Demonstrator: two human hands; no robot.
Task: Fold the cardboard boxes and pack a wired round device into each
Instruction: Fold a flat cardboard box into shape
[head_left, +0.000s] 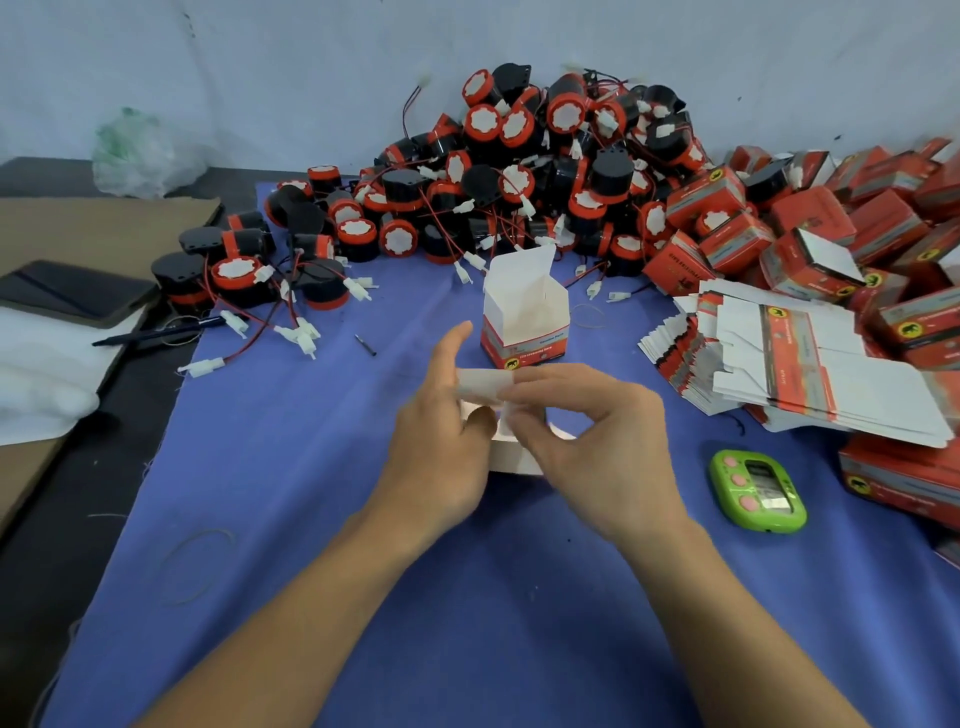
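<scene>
- Both hands hold a part-folded white box (506, 457) just above the blue cloth (311, 467), at the centre of view.
- The left hand (441, 431) grips the box's left side, fingers curled and thumb raised.
- The right hand (597, 447) pinches the box's white flap (480, 385) with curled fingertips.
- Just behind them an open box (524, 317) stands upright, its lid flap up.
- Piled devices (519, 171) with red wires lie beyond it.
- Flat boxes (810, 374) are stacked to the right.
- A green timer (758, 491) sits near the right hand.
</scene>
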